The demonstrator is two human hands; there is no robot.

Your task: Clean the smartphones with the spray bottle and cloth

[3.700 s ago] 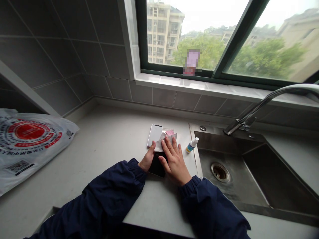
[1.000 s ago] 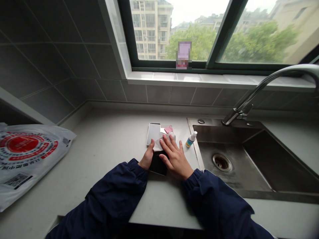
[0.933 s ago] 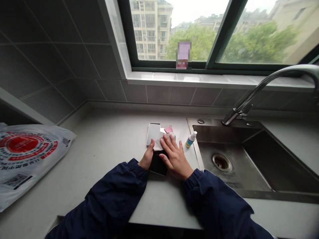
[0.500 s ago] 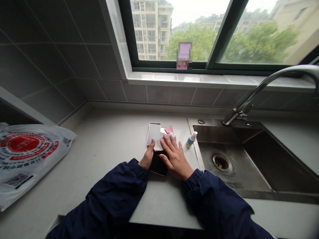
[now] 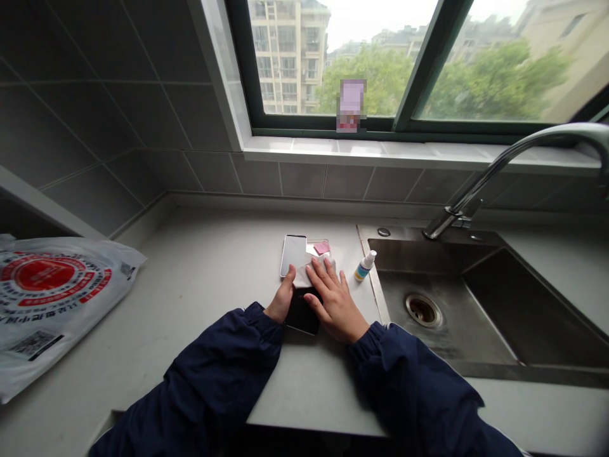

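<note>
A black phone (image 5: 301,315) lies on the counter in front of me, its far part covered by a white wipe (image 5: 301,276) and my hands. My left hand (image 5: 281,301) grips the phone's left edge, thumb up, its other fingers hidden. Lying flat on the wipe, my right hand (image 5: 333,298) has its fingers stretched out, pressing the wipe down on the phone. Just beyond is a second phone (image 5: 294,252) with a pale screen. A small pink piece (image 5: 322,247) rests on a clear flat item, partly hidden, beside it. To the right stands a small spray bottle (image 5: 365,266) with a white cap.
A steel sink (image 5: 476,298) with a chrome tap (image 5: 469,190) is set into the counter (image 5: 204,273) on the right. On the left lies a white plastic bag (image 5: 57,298) with red print. A tiled wall and a window (image 5: 371,63) rise behind.
</note>
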